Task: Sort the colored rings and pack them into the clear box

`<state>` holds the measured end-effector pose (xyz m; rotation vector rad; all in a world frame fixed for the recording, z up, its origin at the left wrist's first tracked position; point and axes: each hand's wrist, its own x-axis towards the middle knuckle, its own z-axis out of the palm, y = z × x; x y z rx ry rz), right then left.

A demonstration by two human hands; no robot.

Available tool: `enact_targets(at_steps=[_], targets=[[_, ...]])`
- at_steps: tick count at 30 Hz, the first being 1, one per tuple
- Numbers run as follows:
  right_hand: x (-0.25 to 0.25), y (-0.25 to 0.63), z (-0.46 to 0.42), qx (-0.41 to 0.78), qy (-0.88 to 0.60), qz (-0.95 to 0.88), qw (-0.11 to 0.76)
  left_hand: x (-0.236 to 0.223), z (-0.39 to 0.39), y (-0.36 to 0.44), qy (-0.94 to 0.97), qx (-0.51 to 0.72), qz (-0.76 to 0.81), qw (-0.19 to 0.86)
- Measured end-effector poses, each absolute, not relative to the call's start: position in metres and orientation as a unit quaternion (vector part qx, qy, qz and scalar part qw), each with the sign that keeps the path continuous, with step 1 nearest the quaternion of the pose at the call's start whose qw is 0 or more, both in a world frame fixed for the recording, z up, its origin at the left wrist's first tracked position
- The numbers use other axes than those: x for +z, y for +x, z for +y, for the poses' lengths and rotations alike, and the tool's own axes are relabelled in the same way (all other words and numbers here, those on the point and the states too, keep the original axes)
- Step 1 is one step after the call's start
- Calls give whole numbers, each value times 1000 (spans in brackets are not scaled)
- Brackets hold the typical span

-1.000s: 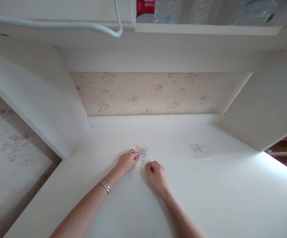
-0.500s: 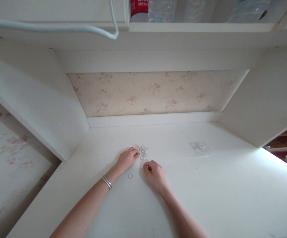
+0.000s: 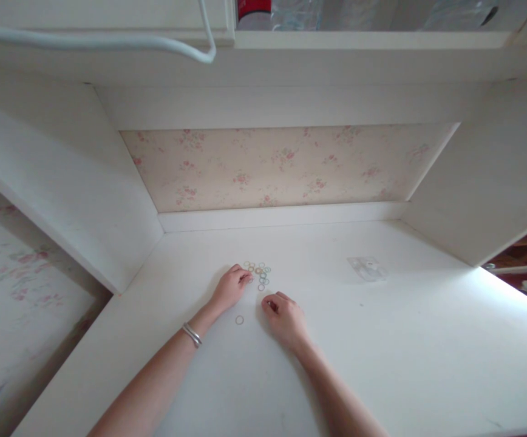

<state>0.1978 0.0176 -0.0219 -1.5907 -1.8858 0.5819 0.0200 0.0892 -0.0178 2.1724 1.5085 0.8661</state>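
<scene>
A small heap of several thin coloured rings lies on the white desk. My left hand, a silver bracelet on its wrist, rests with fingertips pinched at the heap's left edge. My right hand lies just below and right of the heap, fingers curled in; what they hold, if anything, is hidden. One ring lies alone between the two wrists.
A small clear plastic bag lies on the desk to the right. White side panels wall in the desk on both sides, with floral wallpaper behind. A white cable and bottles sit on the shelf overhead.
My left hand has drawn slightly left from the heap's middle to its edge. My right hand has hardly moved. The camera has tilted a little.
</scene>
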Motion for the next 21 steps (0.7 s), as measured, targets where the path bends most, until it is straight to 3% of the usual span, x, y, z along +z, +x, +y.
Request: enact_targets(at_steps=[21], targets=[[-21,197,18,232,-597,-709,294,-4,35,1,720,295,570,265]])
